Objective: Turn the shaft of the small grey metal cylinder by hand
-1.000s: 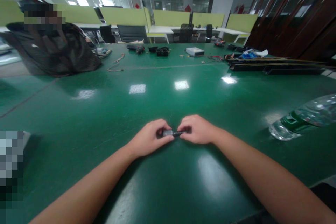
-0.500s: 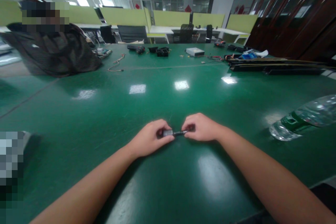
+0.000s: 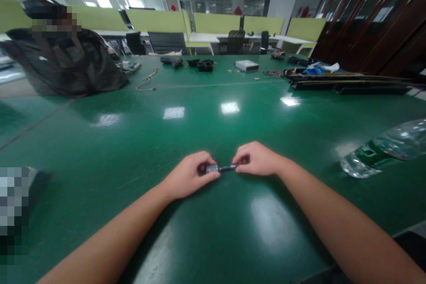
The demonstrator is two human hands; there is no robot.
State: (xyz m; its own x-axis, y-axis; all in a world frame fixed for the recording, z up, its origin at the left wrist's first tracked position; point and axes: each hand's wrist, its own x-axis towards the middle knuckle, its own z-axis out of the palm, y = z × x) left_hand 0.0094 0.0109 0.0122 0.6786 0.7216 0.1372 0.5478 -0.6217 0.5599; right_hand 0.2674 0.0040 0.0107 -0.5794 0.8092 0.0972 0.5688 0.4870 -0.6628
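My left hand [image 3: 195, 175] is closed around a short grey cylinder [image 3: 211, 168], with thumb and fingers on either side of it. From the cylinder's right end a dark slim rod [image 3: 226, 167] with pale marks runs toward my right hand [image 3: 255, 159]. Thumb and fingertips of that hand pinch the rod's far end. Whether rod and cylinder are one piece I cannot tell. Both hands are low over the green tabletop [image 3: 199, 135].
A clear water bottle [image 3: 382, 151] lies at the right. Far left stands a large dark bag [image 3: 76, 71]. Along the back are a white box [image 3: 246, 66], black parts [image 3: 205, 65], a cable [image 3: 146, 82] and long black strips [image 3: 349, 84]. A blurred-out object [image 3: 13, 199] sits near left.
My right hand has shifted slightly right and up, and a bit more of the rod shows between the hands. My left hand stays nearly still.
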